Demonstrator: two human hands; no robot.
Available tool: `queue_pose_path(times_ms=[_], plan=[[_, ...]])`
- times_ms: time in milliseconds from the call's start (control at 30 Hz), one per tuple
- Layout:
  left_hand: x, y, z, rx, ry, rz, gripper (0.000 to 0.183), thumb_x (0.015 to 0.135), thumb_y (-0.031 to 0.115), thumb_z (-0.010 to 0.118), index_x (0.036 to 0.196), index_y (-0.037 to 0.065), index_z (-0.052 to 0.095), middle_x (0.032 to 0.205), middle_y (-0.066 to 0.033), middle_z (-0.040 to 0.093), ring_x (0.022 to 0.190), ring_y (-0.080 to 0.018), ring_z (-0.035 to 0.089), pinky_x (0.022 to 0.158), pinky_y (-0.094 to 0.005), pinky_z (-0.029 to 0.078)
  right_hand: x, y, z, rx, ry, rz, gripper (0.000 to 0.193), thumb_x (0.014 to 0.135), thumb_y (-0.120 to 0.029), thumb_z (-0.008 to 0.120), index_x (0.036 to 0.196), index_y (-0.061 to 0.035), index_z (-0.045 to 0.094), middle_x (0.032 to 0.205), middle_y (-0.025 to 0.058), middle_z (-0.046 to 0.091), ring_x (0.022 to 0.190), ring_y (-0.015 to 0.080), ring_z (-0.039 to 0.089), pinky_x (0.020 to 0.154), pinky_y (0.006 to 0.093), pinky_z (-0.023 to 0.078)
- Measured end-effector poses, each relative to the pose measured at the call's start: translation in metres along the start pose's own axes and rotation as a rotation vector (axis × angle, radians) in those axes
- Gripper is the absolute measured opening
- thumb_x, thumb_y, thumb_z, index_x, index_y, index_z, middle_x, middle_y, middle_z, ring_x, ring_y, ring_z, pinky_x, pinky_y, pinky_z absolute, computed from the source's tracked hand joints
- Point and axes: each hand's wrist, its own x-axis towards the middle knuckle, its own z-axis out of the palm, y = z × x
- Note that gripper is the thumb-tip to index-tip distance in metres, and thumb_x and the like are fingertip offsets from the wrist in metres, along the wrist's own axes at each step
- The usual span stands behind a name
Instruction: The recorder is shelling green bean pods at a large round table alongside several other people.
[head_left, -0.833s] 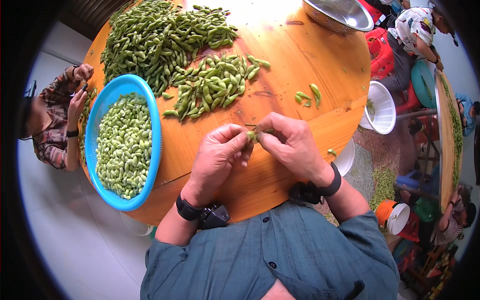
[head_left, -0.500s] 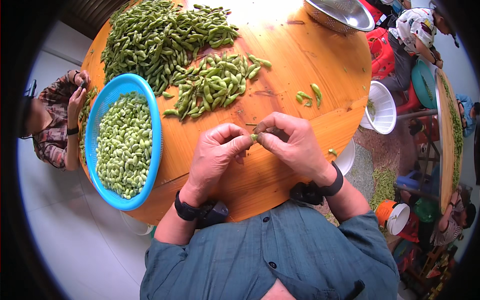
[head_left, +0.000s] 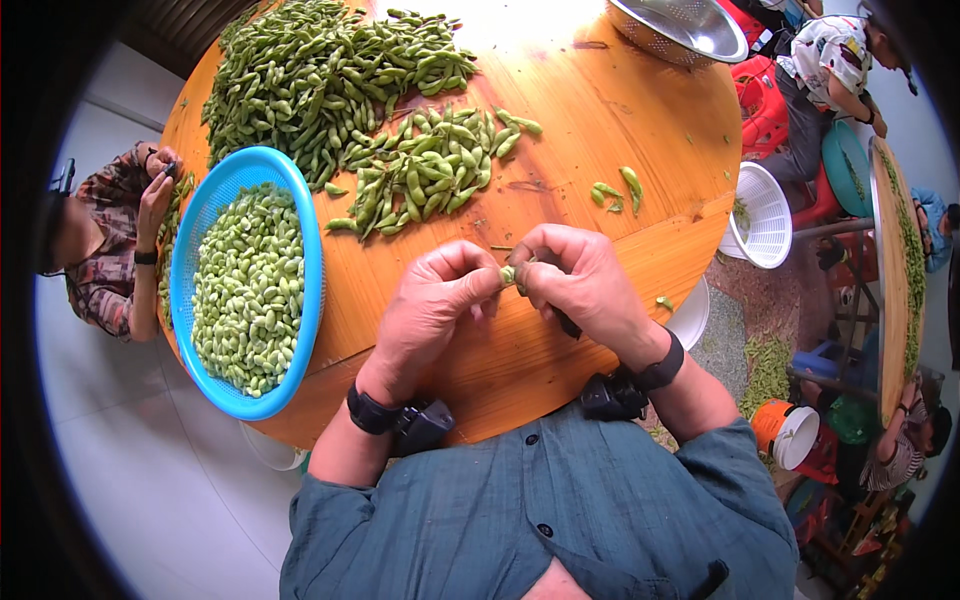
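Note:
Both my hands meet over the near part of the round wooden table [head_left: 620, 125]. A small green edamame pod [head_left: 508, 275] is pinched between the fingertips of my left hand [head_left: 435, 300]. My right hand [head_left: 580, 285] pinches the pod's other end, its thumb and forefinger touching the left fingertips. How far the pod is split I cannot tell. To the left stands a blue plastic basket [head_left: 312, 300] holding many shelled green beans [head_left: 248, 290]. Just beyond my hands lies a small heap of pods [head_left: 425, 175], and a far larger pile of pods [head_left: 310, 75] spreads behind it.
A few loose pods [head_left: 632, 188] lie right of my hands. At the far right edge sits a metal colander [head_left: 680, 35]. A white basket [head_left: 765, 215] stands beyond the table's right side. On the left, another person [head_left: 105, 240] sits by the table; more people are at another table on the right.
My right fingers have curled in a little, and a dark tip now shows below them. The pod in my left fingertips shows more plainly. Elsewhere the table looks the same.

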Motion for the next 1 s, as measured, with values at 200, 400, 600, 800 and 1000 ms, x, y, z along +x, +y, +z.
queue_pose_path(times_ms=[200, 400, 600, 800, 1000], plan=[[-0.010, 0.000, 0.020, 0.371, 0.230, 0.148, 0.016, 0.095, 0.014, 0.070, 0.102, 0.000, 0.069, 0.080, 0.0001, 0.065, 0.067, -0.0047, 0.059, 0.057, -0.0194, 0.048, 0.004, 0.018, 0.005, -0.324, 0.192, -0.297, 0.008, 0.088, -0.005, 0.063, 0.088, 0.0023, 0.065, 0.070, 0.0031, 0.062, 0.066, 0.0069, 0.057, 0.058, 0.0263, 0.047], [-0.011, -0.001, 0.029, 0.334, 0.301, 0.164, 0.014, 0.096, 0.012, 0.068, 0.100, -0.001, 0.070, 0.079, -0.0003, 0.067, 0.067, -0.0058, 0.061, 0.060, -0.0200, 0.049, 0.001, 0.018, 0.011, -0.516, 0.275, -0.421, 0.007, 0.083, -0.003, 0.063, 0.087, 0.0027, 0.064, 0.073, 0.0152, 0.064, 0.065, 0.0215, 0.065, 0.061, 0.0325, 0.052], [-0.010, -0.003, 0.023, 0.428, 0.291, 0.197, 0.016, 0.096, 0.013, 0.068, 0.102, -0.002, 0.070, 0.080, -0.0009, 0.067, 0.068, -0.0062, 0.060, 0.062, -0.0205, 0.049, 0.003, 0.020, 0.012, -0.589, 0.326, -0.524, 0.007, 0.081, -0.002, 0.064, 0.086, 0.0013, 0.063, 0.077, 0.0167, 0.065, 0.068, 0.0290, 0.066, 0.062, 0.0360, 0.053], [-0.009, -0.002, 0.024, 0.327, 0.207, 0.151, 0.018, 0.097, 0.016, 0.068, 0.103, -0.001, 0.071, 0.083, -0.0009, 0.067, 0.071, -0.0056, 0.061, 0.063, -0.0205, 0.050, 0.002, 0.021, 0.011, -0.612, 0.325, -0.554, 0.006, 0.082, -0.002, 0.064, 0.087, 0.0014, 0.063, 0.075, 0.0165, 0.065, 0.066, 0.0270, 0.067, 0.062, 0.0349, 0.053], [-0.009, 0.001, 0.011, 0.280, 0.109, 0.072, 0.019, 0.098, 0.017, 0.066, 0.106, 0.000, 0.070, 0.087, -0.0023, 0.069, 0.073, -0.0070, 0.063, 0.064, -0.0217, 0.053, 0.000, 0.016, 0.005, -0.374, 0.202, -0.320, 0.007, 0.084, -0.003, 0.063, 0.088, 0.0027, 0.065, 0.070, 0.0125, 0.064, 0.063, 0.0166, 0.063, 0.061, 0.0310, 0.051]])
